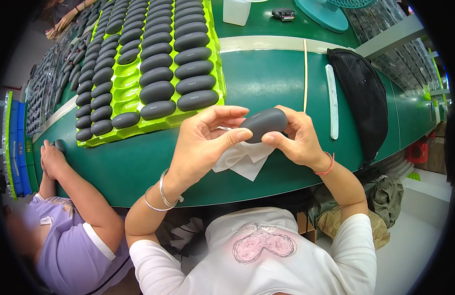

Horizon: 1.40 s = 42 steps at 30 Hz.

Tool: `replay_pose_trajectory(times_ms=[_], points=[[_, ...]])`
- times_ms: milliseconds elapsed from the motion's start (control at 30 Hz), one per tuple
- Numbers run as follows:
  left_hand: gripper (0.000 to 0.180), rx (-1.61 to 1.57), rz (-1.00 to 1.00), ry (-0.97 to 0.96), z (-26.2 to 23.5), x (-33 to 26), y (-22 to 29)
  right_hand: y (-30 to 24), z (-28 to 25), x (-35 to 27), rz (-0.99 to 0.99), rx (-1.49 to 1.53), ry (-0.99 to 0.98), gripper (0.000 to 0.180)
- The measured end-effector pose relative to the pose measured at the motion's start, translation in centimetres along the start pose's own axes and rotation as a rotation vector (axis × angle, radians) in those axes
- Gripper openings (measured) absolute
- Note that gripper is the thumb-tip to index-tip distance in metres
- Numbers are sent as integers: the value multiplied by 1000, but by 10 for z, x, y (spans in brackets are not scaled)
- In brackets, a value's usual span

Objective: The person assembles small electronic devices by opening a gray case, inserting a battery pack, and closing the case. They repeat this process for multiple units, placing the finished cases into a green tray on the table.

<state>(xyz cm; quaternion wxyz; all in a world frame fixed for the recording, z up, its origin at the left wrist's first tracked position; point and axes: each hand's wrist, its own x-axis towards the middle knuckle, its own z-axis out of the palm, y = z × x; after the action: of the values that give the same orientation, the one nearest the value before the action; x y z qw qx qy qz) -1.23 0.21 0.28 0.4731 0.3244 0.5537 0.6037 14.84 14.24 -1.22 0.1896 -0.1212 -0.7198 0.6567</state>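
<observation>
A smooth dark grey oval case (265,125) is held above the table in front of me, slightly tilted. My right hand (302,140) pinches its right end, thumb in front and fingers behind. My left hand (203,140) is at the case's left end, its thumb tip against the case and its fingers curled round a white cloth (244,160). The cloth hangs below the case and lies partly over the table. Part of the left fingers is hidden behind the thumb and cloth.
A lime-green tray (134,129) with rows of similar cases stands at the left on the green table (266,69). To the right lie a white strip (331,101) and a black mesh pouch (360,93). A co-worker's hands (52,160) rest at the left edge, beside a case.
</observation>
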Motion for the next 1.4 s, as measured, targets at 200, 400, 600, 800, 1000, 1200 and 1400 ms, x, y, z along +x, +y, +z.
replay_pose_trajectory(times_ms=[200,400,600,800,1000,1200,1400], points=[[31,-39,74,51,-1,1,2,-3,-1,-2,180,305,-22,29],[39,433,525,50,6,0,-8,-7,4,3,129,232,36,29],[32,532,648,137,3,-1,-14,-10,4,10,-158,-225,55,34],[26,370,341,155,14,-6,-27,-46,-2,74,-168,-277,215,30],[17,496,458,67,13,-4,-44,-44,80,161,-393,-405,-138,33],[22,502,467,9,17,2,-55,-20,151,199,-352,-580,-286,33],[22,519,493,-13,15,1,-57,-4,177,202,-403,-604,-341,26]])
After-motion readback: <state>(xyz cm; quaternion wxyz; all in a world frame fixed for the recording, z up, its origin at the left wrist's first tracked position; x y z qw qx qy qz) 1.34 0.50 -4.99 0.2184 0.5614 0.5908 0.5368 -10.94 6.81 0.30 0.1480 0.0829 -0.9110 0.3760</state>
